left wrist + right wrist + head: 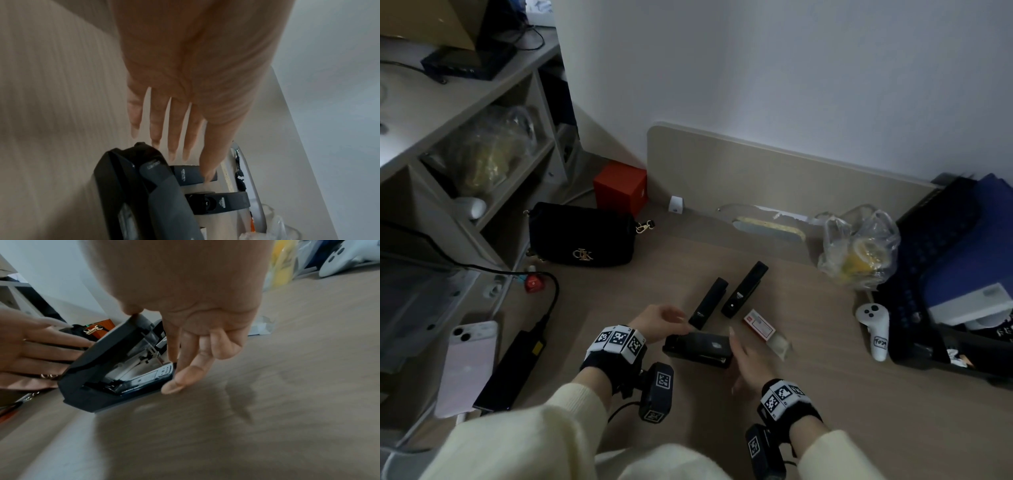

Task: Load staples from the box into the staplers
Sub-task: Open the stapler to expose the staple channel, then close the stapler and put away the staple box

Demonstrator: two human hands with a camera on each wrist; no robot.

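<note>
Both hands framed the big stapler [698, 350] on the desk [859, 394], left hand [659, 323] spread flat, right hand [751, 363] loosely open, holding nothing.

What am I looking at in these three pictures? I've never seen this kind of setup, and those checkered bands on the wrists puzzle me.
No machine here: a person works at a desk with bare hands. The checkered bands are markers strapped above small wrist cameras. The wide picture comes from a camera on the head; the other two look along each hand.

The left hand is open, its fingers straight beside the big stapler. The right hand is at the stapler's other end, fingers loosely bent; neither hand clearly grips it. The right wrist view shows the stapler's top lifted, with the metal channel exposed.

Behind lie two slim staplers and the staple box. Also there: a black bag, a phone, a white controller.
</note>
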